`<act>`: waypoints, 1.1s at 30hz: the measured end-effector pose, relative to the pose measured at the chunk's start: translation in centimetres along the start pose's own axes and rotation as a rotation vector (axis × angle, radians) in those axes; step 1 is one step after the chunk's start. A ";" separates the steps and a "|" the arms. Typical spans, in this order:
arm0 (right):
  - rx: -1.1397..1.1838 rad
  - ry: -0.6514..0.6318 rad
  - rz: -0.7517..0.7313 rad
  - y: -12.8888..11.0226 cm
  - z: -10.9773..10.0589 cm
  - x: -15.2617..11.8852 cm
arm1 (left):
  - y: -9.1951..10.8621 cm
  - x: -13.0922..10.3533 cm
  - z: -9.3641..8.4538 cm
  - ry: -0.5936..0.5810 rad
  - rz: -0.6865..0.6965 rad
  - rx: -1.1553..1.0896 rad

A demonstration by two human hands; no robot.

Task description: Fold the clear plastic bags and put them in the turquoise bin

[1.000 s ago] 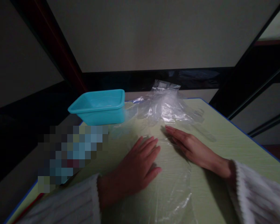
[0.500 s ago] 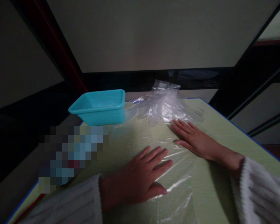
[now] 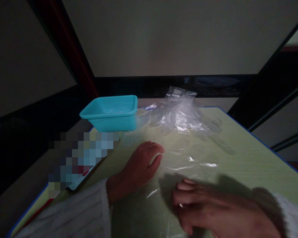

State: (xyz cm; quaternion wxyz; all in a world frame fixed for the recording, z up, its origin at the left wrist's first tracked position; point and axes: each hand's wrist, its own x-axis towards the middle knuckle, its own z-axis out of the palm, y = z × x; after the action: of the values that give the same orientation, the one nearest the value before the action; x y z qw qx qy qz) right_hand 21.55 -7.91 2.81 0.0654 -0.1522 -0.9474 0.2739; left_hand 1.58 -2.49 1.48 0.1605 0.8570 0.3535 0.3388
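A clear plastic bag (image 3: 188, 165) lies spread on the pale green table, its film running toward me. My left hand (image 3: 141, 165) is on the left part of the film, fingers bent and thumb tip close to the index finger, in a pinch at the plastic. My right hand (image 3: 203, 205) is nearer to me, lifted a little over the film with a shadow beside it. Its fingers are curled in toward the thumb, and a small glint shows between them; what they hold, if anything, is hidden.
A turquoise plastic basin (image 3: 109, 122) stands at the table's back left. Beside it crumpled clear plastic bags (image 3: 181, 115) are heaped at the back edge. A blurred-out flat item (image 3: 89, 162) lies along the left edge. The table (image 3: 253, 158) has a blue rim, with a panelled wall behind.
Both hands lay flat with fingers spread; now their fingers are curled. My left hand has moved slightly forward. My right hand has come back toward me, away from the heaped bags.
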 end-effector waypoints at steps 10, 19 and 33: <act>-0.038 -0.091 -0.003 -1.0 0.1 -0.1 | 0.1 -0.1 0.5 -0.063 -0.053 -0.073; 0.147 -0.062 -0.028 -0.9 -1.1 0.2 | 0.5 0.0 0.5 -0.146 -0.129 -0.226; 1.196 0.150 0.216 -1.9 -2.2 -0.6 | 1.5 0.0 -1.1 -0.580 -0.129 -0.776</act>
State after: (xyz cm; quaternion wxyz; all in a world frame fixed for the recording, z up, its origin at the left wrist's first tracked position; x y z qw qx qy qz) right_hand 22.07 -8.47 5.66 0.1780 -0.2035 -0.6015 0.7517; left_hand 1.59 -3.47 3.03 0.5807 0.7693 0.1943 0.1823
